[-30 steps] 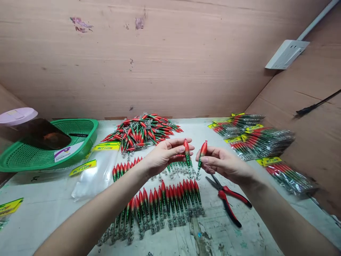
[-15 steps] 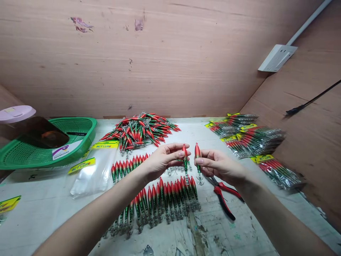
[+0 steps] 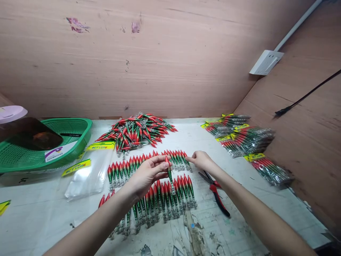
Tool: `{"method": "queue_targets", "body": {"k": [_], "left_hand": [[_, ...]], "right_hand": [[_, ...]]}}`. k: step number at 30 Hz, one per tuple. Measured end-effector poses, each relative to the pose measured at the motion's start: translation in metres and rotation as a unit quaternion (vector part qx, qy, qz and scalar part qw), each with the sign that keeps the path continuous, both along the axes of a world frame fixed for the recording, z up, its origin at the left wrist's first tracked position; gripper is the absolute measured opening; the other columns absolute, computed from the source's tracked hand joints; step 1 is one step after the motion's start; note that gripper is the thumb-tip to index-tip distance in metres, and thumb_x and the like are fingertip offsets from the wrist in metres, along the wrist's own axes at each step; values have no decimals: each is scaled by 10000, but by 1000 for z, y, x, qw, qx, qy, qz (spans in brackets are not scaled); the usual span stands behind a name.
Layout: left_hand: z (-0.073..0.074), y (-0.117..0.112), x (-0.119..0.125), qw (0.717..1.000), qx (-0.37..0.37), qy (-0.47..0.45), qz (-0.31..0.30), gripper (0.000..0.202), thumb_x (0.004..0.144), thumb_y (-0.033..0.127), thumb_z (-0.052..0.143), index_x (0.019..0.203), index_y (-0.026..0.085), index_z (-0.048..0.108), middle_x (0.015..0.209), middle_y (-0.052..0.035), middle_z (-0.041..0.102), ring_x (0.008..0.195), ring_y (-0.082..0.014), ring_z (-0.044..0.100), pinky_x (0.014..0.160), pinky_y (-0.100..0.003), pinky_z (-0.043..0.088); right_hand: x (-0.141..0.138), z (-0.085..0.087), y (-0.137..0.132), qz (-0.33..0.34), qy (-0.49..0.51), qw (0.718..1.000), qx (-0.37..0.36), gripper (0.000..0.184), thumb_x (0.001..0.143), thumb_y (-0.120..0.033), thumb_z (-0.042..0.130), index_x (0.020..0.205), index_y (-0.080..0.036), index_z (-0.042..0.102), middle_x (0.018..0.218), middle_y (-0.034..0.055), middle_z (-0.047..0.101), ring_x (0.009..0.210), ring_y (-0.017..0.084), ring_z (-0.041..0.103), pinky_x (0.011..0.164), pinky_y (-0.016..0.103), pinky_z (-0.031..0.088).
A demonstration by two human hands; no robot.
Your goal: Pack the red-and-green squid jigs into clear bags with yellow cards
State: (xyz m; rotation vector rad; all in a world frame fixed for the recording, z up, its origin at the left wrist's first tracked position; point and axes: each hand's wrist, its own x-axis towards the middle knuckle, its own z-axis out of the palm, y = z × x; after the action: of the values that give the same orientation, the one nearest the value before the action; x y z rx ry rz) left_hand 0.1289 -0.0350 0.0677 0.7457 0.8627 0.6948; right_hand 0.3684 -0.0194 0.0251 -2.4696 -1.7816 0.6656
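My left hand [image 3: 150,174] pinches one squid jig [image 3: 169,172], red at the top and green below, held upright with its crown of hooks down. At the right end of the upper row of squid jigs [image 3: 134,163], my right hand [image 3: 201,160] has its fingertips closed on the top of the end jig [image 3: 188,163]; part of that grip is hidden. Nearer to me lies a lower row of squid jigs [image 3: 162,199], partly covered by my left forearm. Red-handled pliers [image 3: 215,193] rest on the table just below my right hand.
A heap of loose squid jigs [image 3: 138,131] lies by the back wall. Packed bags of jigs [image 3: 247,138] are piled at the right. Clear plastic bags [image 3: 87,174] with yellow headers lie left, beside a green basket [image 3: 85,137] holding a lidded dark container [image 3: 39,133].
My right hand has moved left and away from me, bringing its squid jig to the upper row's end. My left hand, still holding its jig, has shifted left and slightly lower in view.
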Motion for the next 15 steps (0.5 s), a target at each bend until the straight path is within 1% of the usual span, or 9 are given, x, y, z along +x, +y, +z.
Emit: {"method": "queue_targets", "body": {"k": [2, 4, 5, 7, 9, 11, 12, 13, 15], "left_hand": [[1, -6, -7, 1000, -3, 9, 8, 340, 636, 241, 836, 943, 169, 706, 868, -31, 680, 771, -109, 609, 713, -232, 505], [0, -14, -14, 1000, -11, 19, 10, 355, 638, 268, 835, 961, 183, 713, 874, -21, 671, 778, -101, 598, 702, -214, 498], [0, -18, -18, 999, -16, 25, 11, 360, 637, 281, 835, 963, 189, 717, 877, -18, 667, 777, -98, 594, 693, -206, 493], [-3, -27, -25, 999, -25, 38, 13, 363, 635, 306, 834, 961, 195, 721, 879, -16, 663, 780, -98, 590, 681, -198, 484], [-4, -36, -29, 999, -32, 42, 12, 369, 631, 327, 833, 958, 197, 721, 864, -16, 663, 791, -111, 601, 683, -204, 482], [-5, -44, -31, 999, -39, 37, 6, 368, 634, 336, 829, 954, 196, 716, 855, -19, 665, 810, -130, 621, 679, -213, 481], [-5, -47, -32, 999, -44, 33, 2, 366, 634, 335, 829, 952, 194, 714, 856, -21, 666, 819, -139, 631, 674, -217, 481], [-4, -50, -32, 998, -49, 28, 0, 361, 633, 330, 830, 945, 193, 712, 861, -21, 665, 823, -145, 639, 668, -219, 481], [-3, -56, -32, 998, -58, 19, 2, 350, 627, 314, 835, 929, 188, 710, 870, -18, 662, 810, -146, 648, 660, -225, 485]], "right_hand": [[4, 6, -28, 2, -42, 998, 36, 340, 930, -442, 461, 946, -131, 597, 921, 105, 648, 866, 232, 619, 751, 363, 483], [12, 4, -65, 5, -80, 995, 60, 315, 914, -408, 450, 930, -122, 580, 953, 166, 631, 945, 304, 592, 792, 404, 452], [17, -2, -85, 10, -92, 994, 64, 301, 890, -404, 475, 909, -122, 580, 963, 181, 623, 963, 327, 581, 812, 422, 443], [29, -23, -122, 27, -103, 992, 63, 292, 802, -413, 577, 899, -137, 585, 1019, 190, 611, 973, 344, 579, 820, 428, 452], [39, -51, -149, 59, -154, 978, 124, 371, 733, -444, 624, 951, -146, 591, 1134, 217, 573, 1044, 377, 555, 843, 465, 459], [47, -74, -164, 78, -208, 956, 189, 280, 782, -379, 555, 954, -161, 593, 1159, 215, 553, 1062, 374, 541, 858, 493, 454], [49, -81, -168, 82, -232, 945, 216, 218, 806, -314, 505, 938, -163, 592, 1141, 212, 556, 1044, 366, 543, 863, 506, 448], [51, -84, -170, 84, -249, 936, 234, 181, 815, -250, 460, 908, -164, 589, 1107, 210, 563, 1007, 357, 551, 857, 515, 447], [53, -75, -173, 81, -247, 931, 256, 162, 804, -188, 406, 826, -168, 565, 982, 199, 580, 878, 338, 570, 778, 509, 472]]}}
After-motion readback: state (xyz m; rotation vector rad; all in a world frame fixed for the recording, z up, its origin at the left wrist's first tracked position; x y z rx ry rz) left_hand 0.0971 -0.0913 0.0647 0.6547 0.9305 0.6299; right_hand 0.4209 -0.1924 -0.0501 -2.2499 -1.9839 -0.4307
